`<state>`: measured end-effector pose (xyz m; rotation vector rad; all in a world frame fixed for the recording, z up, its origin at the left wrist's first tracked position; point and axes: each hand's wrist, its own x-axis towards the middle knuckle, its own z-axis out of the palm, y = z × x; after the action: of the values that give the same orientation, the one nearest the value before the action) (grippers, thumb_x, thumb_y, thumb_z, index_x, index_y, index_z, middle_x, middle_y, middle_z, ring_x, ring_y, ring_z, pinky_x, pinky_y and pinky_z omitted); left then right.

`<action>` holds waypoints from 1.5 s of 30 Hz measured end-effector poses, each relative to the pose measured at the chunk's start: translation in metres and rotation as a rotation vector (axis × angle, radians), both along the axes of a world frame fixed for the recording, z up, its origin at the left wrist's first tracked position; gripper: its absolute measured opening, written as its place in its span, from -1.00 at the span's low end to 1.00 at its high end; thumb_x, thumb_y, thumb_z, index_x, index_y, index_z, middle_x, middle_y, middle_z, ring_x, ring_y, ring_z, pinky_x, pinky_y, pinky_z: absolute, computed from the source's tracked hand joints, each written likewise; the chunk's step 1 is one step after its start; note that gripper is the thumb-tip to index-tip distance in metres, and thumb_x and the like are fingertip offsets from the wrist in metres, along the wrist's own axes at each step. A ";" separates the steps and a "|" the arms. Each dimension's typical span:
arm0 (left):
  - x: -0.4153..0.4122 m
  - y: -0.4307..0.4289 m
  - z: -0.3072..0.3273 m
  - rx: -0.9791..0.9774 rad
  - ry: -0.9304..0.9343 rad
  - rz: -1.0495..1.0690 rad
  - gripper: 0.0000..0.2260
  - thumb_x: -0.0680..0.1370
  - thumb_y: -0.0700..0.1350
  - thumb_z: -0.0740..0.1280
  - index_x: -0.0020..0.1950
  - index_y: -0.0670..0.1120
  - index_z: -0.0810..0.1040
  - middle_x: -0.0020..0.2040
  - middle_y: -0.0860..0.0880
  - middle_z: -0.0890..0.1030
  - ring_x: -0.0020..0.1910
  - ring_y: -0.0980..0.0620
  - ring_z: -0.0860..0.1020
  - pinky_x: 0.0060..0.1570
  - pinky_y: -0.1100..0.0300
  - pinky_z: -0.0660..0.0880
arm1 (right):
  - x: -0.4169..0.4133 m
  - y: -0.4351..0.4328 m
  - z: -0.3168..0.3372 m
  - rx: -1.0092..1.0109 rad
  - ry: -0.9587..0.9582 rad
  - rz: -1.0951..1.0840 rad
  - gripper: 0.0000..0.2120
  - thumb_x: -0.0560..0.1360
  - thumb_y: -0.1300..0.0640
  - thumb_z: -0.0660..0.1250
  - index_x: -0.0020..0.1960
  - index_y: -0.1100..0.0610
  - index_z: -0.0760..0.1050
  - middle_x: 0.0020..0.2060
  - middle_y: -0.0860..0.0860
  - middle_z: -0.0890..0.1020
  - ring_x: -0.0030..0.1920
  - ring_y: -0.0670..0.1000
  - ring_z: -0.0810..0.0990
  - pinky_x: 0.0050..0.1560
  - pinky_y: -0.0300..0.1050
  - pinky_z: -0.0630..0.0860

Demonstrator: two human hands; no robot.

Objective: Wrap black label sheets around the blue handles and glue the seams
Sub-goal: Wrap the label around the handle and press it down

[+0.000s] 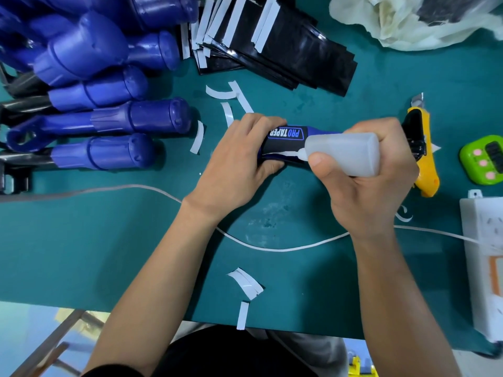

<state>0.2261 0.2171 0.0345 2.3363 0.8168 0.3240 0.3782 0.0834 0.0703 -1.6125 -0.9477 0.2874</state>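
A blue handle wrapped in a black "PRO TAPER" label sheet (285,138) lies across the middle of the green table. My left hand (239,159) grips its left end, fingers curled over the top. My right hand (375,175) grips a translucent glue bottle (345,152) lying sideways, its nozzle touching the white seam strip along the label's lower edge. A pile of bare blue handles (103,85) fills the far left. A stack of black label sheets (272,50) with white backing strips lies at the far centre.
A yellow utility knife (424,170) lies just right of my right hand. A green timer (483,159) and a white power strip (484,254) sit at the right edge. A white cable (272,247) crosses the table. Peeled white strips (246,282) are scattered about. A plastic bag (408,20) lies far right.
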 end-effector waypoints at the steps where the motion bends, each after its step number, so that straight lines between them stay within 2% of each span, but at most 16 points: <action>1: 0.000 0.000 0.000 0.001 0.000 -0.001 -0.51 0.55 -0.05 0.50 0.45 -0.03 0.47 0.26 0.00 0.50 0.17 -0.06 0.47 0.23 0.15 0.38 | 0.000 0.000 0.000 -0.003 -0.005 -0.004 -0.72 0.49 -0.08 0.51 0.01 0.02 0.47 -0.17 -0.38 0.53 -0.25 -0.19 0.50 -0.24 -0.38 0.38; 5: 0.000 0.000 0.002 -0.002 0.001 -0.001 -0.51 0.55 -0.06 0.51 0.44 -0.04 0.47 0.25 -0.01 0.51 0.16 -0.06 0.47 0.22 0.14 0.39 | 0.002 0.000 0.001 -0.003 -0.012 -0.021 -0.72 0.49 -0.09 0.50 0.00 0.02 0.46 -0.17 -0.39 0.53 -0.25 -0.19 0.49 -0.24 -0.37 0.37; 9: 0.000 0.000 0.001 0.002 -0.006 -0.008 -0.53 0.55 -0.06 0.51 0.43 -0.04 0.48 0.24 -0.01 0.51 0.15 -0.05 0.47 0.20 0.16 0.38 | 0.004 -0.002 0.000 0.003 -0.016 -0.009 -0.72 0.49 -0.06 0.51 0.00 0.05 0.47 -0.16 -0.39 0.52 -0.25 -0.11 0.50 -0.25 -0.33 0.39; 14: 0.000 0.000 0.001 0.003 -0.005 -0.005 -0.52 0.56 -0.04 0.51 0.43 -0.04 0.47 0.24 0.00 0.50 0.14 -0.03 0.46 0.19 0.24 0.33 | 0.007 -0.003 0.000 0.012 -0.026 -0.020 -0.72 0.48 -0.04 0.52 -0.01 0.06 0.46 -0.15 -0.38 0.52 -0.23 -0.17 0.49 -0.23 -0.33 0.38; 19: 0.000 0.000 0.001 0.001 -0.007 -0.006 -0.53 0.56 -0.05 0.50 0.43 -0.04 0.48 0.24 -0.01 0.51 0.15 -0.04 0.46 0.19 0.23 0.34 | 0.010 -0.005 0.001 0.004 -0.028 -0.031 -0.71 0.48 -0.04 0.52 -0.01 0.06 0.46 -0.15 -0.39 0.53 -0.20 -0.22 0.49 -0.20 -0.38 0.36; 24: -0.001 -0.001 0.001 -0.002 -0.005 -0.002 -0.53 0.55 -0.06 0.51 0.43 -0.04 0.48 0.24 -0.01 0.51 0.16 -0.04 0.47 0.19 0.23 0.34 | 0.010 -0.006 0.002 -0.001 -0.038 -0.003 -0.72 0.49 -0.05 0.52 -0.01 0.05 0.46 -0.17 -0.37 0.52 -0.24 -0.15 0.48 -0.24 -0.34 0.37; 29: 0.000 0.000 0.001 -0.004 -0.003 -0.005 -0.52 0.55 -0.06 0.51 0.43 -0.04 0.48 0.24 -0.01 0.51 0.16 -0.04 0.47 0.20 0.22 0.35 | 0.012 -0.007 0.004 0.003 -0.053 -0.005 -0.72 0.49 -0.04 0.52 -0.01 0.06 0.46 -0.16 -0.39 0.52 -0.22 -0.25 0.48 -0.22 -0.42 0.34; 36: -0.001 0.000 0.001 0.006 -0.004 -0.002 -0.52 0.54 -0.06 0.51 0.43 -0.03 0.47 0.24 0.00 0.50 0.16 -0.03 0.47 0.20 0.22 0.35 | 0.014 -0.008 0.004 0.010 -0.054 -0.018 -0.71 0.49 -0.06 0.52 -0.01 0.05 0.46 -0.16 -0.38 0.52 -0.21 -0.21 0.49 -0.23 -0.34 0.37; 45: -0.001 0.001 0.001 0.008 0.000 -0.004 -0.51 0.53 -0.06 0.51 0.43 -0.04 0.47 0.25 0.00 0.50 0.17 -0.03 0.46 0.20 0.26 0.32 | 0.016 -0.008 0.004 -0.014 -0.070 -0.012 -0.73 0.47 -0.03 0.52 -0.01 0.03 0.46 -0.18 -0.37 0.51 -0.23 -0.17 0.48 -0.23 -0.37 0.36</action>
<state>0.2247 0.2184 0.0350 2.3450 0.8120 0.3263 0.3939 0.0750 0.0747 -1.6491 -0.9914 0.2308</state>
